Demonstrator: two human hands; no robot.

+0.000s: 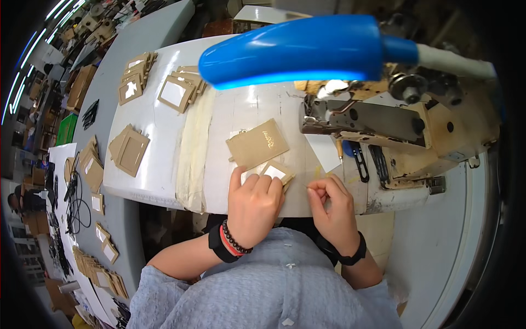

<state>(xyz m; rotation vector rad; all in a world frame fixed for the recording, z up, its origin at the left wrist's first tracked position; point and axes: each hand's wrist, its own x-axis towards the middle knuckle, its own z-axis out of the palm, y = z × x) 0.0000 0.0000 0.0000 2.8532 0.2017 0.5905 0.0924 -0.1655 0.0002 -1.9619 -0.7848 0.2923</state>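
My left hand point(255, 203) is curled, its knuckles up, over a small tan piece with a white window point(276, 172), partly hidden under the fingers. Its index finger reaches to the lower edge of a larger tan flat piece point(257, 143) with gold lettering, lying just beyond. To the right, my right hand point(335, 211) is held in a pinch above the table's near edge. Whatever sits between its thumb and index finger, perhaps very thin, is too small to make out. Dark bands circle both wrists.
A sewing machine point(438, 137) stands at the right, below a blue lamp point(296, 52). An awl point(339, 151) and black thread snips point(360, 164) lie beside it. Stacks of tan frame pieces point(131, 151) rest at the left of the white table point(159, 186); more lie on a grey side table point(125, 219).
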